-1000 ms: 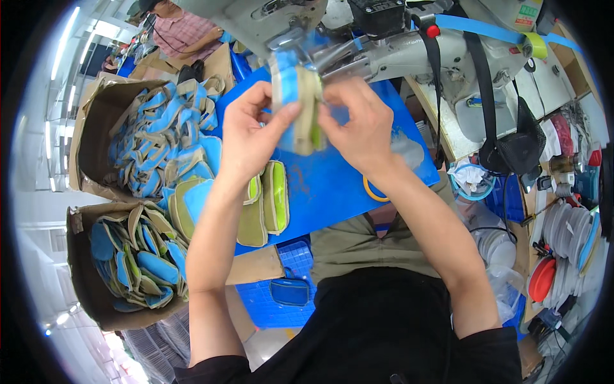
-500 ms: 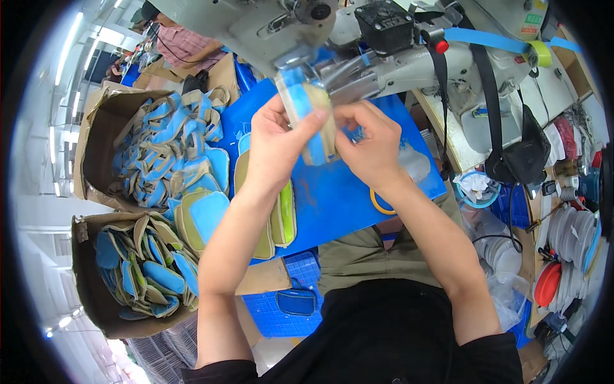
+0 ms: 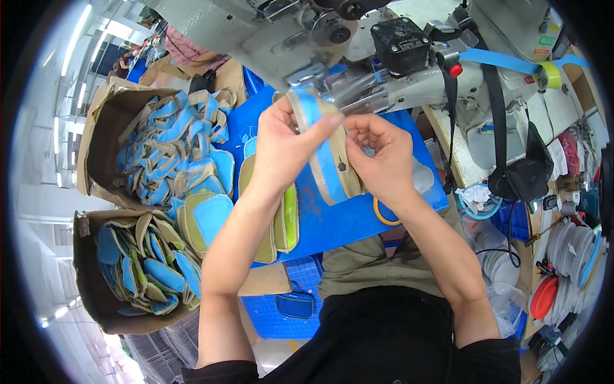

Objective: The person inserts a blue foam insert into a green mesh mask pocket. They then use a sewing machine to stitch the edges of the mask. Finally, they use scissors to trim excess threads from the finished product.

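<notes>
My left hand [image 3: 284,144] and my right hand [image 3: 379,157] both grip a blue and tan fabric piece [image 3: 327,153] with a tan strap edge. They hold it up right under the head of a grey industrial sewing machine [image 3: 300,32]. The piece hangs over a blue work surface [image 3: 332,221]. Its top end sits by the machine's metal foot [image 3: 313,73]. Several more blue and tan pieces [image 3: 204,217] lie at the left of my left forearm.
Two cardboard boxes full of blue and tan pieces stand at the left, one farther [image 3: 160,144] and one nearer [image 3: 137,269]. A blue crate [image 3: 288,304] sits below the table. A black pouch [image 3: 527,176], a blue strap and stacked plates [image 3: 563,256] crowd the right.
Both hands have lifted the fabric piece closer to the machine head, and the view has tilted upward toward the machine.
</notes>
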Motion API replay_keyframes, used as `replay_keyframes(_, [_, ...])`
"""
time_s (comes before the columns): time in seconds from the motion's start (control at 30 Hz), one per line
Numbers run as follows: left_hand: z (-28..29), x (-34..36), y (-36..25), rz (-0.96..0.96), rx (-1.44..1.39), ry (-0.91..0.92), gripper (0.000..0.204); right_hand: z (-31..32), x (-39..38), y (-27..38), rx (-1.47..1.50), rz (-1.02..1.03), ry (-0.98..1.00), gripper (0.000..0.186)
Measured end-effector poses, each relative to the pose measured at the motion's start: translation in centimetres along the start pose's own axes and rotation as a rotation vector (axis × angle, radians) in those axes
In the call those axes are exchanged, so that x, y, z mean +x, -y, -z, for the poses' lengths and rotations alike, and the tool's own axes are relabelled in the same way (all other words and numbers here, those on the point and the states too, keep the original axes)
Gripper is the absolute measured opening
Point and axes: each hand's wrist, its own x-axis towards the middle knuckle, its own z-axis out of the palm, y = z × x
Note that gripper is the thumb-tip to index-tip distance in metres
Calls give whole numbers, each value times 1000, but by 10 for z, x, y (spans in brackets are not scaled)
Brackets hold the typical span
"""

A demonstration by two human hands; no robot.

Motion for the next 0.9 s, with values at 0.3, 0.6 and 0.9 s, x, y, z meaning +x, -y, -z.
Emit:
replay_keyframes(0.3, [0, 3, -4, 30, 42, -8, 34, 11, -2, 22, 211, -249, 135, 21])
replay_keyframes(0.6, [-11, -37, 6, 194, -255, 41, 37, 37, -34, 38, 265, -318, 266, 21])
replay_keyframes(0.9, [-23, -54, 7, 218, -265, 49, 26, 54, -59, 33, 163, -296, 291, 23])
